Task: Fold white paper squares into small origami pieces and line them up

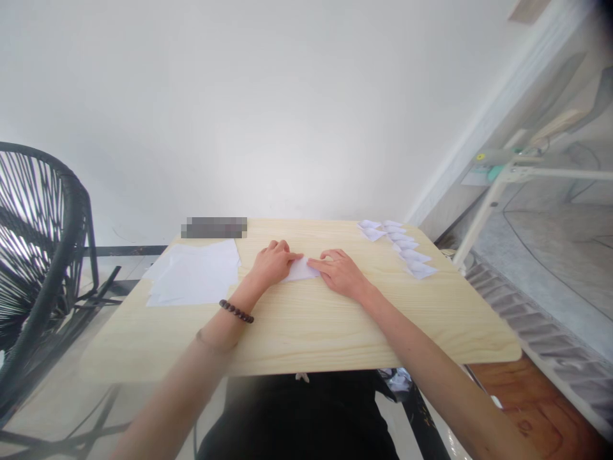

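Observation:
A small folded piece of white paper (302, 271) lies on the wooden table in front of me. My left hand (274, 263) holds its left side, the index finger stretched along the top edge and the other fingers curled. From the other side my right hand (343, 275) pinches the paper's right part, with its fingertips close to those of my left hand. The undersides of my fingers and the exact folds are hidden. A dark bead bracelet (236, 311) is on my left wrist.
A loose stack of white sheets (194, 275) lies on the table's left side. Several folded paper pieces (403, 245) stand in rows at the back right. A black woven chair (71, 211) is beside the table (306, 338), and a white wall is behind it.

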{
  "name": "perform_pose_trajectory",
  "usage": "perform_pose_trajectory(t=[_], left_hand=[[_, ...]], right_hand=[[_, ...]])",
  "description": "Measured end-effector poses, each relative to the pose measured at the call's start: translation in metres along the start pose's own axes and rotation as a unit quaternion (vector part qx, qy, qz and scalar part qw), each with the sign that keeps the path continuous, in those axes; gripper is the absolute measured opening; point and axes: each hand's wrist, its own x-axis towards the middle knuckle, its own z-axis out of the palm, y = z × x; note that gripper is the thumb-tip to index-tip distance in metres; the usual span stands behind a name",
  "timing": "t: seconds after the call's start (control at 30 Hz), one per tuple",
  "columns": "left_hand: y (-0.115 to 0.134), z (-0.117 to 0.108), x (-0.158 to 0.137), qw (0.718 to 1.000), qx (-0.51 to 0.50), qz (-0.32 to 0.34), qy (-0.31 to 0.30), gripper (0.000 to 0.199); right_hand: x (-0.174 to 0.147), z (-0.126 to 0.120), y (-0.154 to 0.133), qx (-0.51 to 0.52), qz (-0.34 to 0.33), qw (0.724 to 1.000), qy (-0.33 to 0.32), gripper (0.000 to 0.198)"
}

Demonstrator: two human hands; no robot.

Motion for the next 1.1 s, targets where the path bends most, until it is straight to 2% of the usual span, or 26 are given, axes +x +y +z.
perform_pose_trajectory(t=[0.23,0.5,0.63,0.77,0.97,1.1], left_hand=[[0.002,0.003,0.004,0.999,-0.020,-0.012,0.035,0.029],[-0.003,0.011,0.008,0.993,-0.106,-0.026,0.047,0.023],[-0.001,0.010,0.008,0.976,-0.212,-0.025,0.041,0.018],[0.007,0.005,0.004,0.943,-0.332,-0.004,0.019,0.019],[0.013,0.002,0.001,0.919,-0.394,0.023,-0.011,0.023],[0.014,0.002,0.001,0.913,-0.406,0.014,-0.030,0.023]], right_hand=[[-0.005,-0.003,-0.002,-0.009,0.014,0.999,0.038,0.029],[0.006,0.004,-0.009,0.040,0.094,0.992,0.067,0.027],[0.008,0.005,-0.009,0.080,0.117,0.988,0.058,0.023],[0.009,0.003,-0.009,0.113,0.122,0.985,0.043,0.023],[0.008,0.001,-0.012,0.171,0.114,0.978,0.044,0.019],[0.008,0.001,-0.013,0.205,0.123,0.970,0.036,0.018]])
